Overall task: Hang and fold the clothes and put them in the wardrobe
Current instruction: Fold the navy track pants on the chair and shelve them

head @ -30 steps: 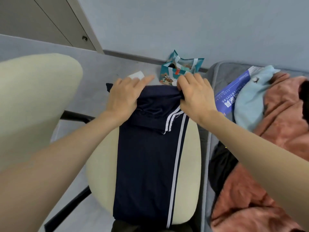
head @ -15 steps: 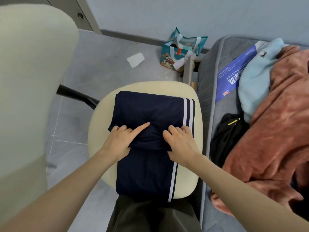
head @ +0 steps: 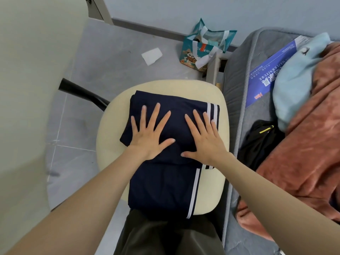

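- Step in hand: folding. Navy trousers with white side stripes lie on the cream chair seat, far end doubled back toward the wearer.
- Left hand flat on the folded layer, fingers spread, palm down. Grip is splayed apart, clamped on nothing; it only presses.
- Right hand same: flat, fingers apart, pressing just beside the striped edge.
- Reads as flattening the fold, not a pick-up yet.
- Fold edge sits under the palms; one layer of trousers is exposed nearer the wearer, so my guess is one more fold remains.
- Next move likely needs both hands to take the near or far edge, double it over with the stripes lined up, then lift the bundle as one.
- Risk: slick fabric may slide and spoil the fold on lifting.
- Other clothes wait on the bed: black garment, light blue garment, rust blanket.
- Wardrobe not identifiable here.
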A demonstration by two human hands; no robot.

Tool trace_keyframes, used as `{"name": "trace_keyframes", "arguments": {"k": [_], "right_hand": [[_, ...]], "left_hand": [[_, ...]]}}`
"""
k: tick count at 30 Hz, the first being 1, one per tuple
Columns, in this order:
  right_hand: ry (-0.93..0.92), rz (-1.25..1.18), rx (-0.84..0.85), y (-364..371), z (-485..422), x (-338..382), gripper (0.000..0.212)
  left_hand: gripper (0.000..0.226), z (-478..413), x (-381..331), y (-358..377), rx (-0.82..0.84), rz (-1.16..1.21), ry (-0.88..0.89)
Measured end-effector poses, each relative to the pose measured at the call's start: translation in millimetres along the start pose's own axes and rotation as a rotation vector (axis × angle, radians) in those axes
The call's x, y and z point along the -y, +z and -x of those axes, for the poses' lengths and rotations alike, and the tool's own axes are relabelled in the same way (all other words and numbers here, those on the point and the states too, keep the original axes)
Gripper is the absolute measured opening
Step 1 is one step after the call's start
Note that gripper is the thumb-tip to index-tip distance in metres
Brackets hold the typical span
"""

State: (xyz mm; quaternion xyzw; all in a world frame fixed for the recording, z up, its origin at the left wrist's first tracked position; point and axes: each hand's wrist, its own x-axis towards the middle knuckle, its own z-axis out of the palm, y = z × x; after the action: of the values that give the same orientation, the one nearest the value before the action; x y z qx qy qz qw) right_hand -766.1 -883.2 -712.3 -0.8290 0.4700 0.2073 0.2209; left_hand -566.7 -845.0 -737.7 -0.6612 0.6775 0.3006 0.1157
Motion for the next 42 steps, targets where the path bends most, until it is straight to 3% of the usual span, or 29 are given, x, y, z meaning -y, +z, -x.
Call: {"name": "trace_keyframes", "arguments": {"k": [5, 6, 8, 10, 11, 13, 15, 17, 20, 24, 29, 37, 42], "right_hand": [[0.019, 0.006, 0.089, 4, -6, -9, 0.113], [0.019, -0.008, 0.105, -1, -6, -9, 0.106], [0.018, -0.080, 0.063, -18, -9, -7, 0.082], [0.010, -0.119, -0.110, -39, -17, -8, 0.049], [0.005, -0.098, -0.168, -49, -24, -11, 0.040], [0.028, -0.087, -0.103, -66, -40, -15, 0.056], [0.110, -0.098, 0.070, -76, -54, -17, 0.084], [0.176, -0.044, 0.158, -77, -62, -16, 0.090], [0.227, 0.008, 0.181, -72, -66, -10, 0.073], [0.145, 0.012, 0.098, -68, -58, -6, 0.026], [0.104, -0.013, -0.007, -87, -50, -9, 0.015], [0.122, 0.059, -0.472, -143, -56, -16, 0.017], [-0.006, 0.020, -0.613, -132, -22, -1, 0.014]], "left_hand": [[0.088, 7, 12, 10, 0.099, -0.017, -0.022], [0.084, 9, 9, 4, 0.043, -0.011, -0.020], [0.057, 13, 2, -14, -0.257, 0.061, 0.018], [0.028, 6, 1, -34, -0.522, 0.153, 0.069], [0.030, 0, 2, -45, -0.539, 0.184, 0.093], [0.054, -19, 4, -63, -0.405, 0.145, 0.131], [0.083, -43, 7, -76, -0.116, 0.059, 0.094], [0.099, -63, 7, -87, 0.143, -0.026, 0.005], [0.098, -77, 5, -93, 0.252, -0.086, -0.020], [0.069, -66, 2, -85, 0.272, -0.191, 0.037], [0.049, -54, 5, -90, 0.085, -0.185, 0.093], [0.043, -63, -5, -139, -0.524, -0.235, 0.116], [0.068, -29, -5, -126, -0.675, -0.194, 0.125]]}}
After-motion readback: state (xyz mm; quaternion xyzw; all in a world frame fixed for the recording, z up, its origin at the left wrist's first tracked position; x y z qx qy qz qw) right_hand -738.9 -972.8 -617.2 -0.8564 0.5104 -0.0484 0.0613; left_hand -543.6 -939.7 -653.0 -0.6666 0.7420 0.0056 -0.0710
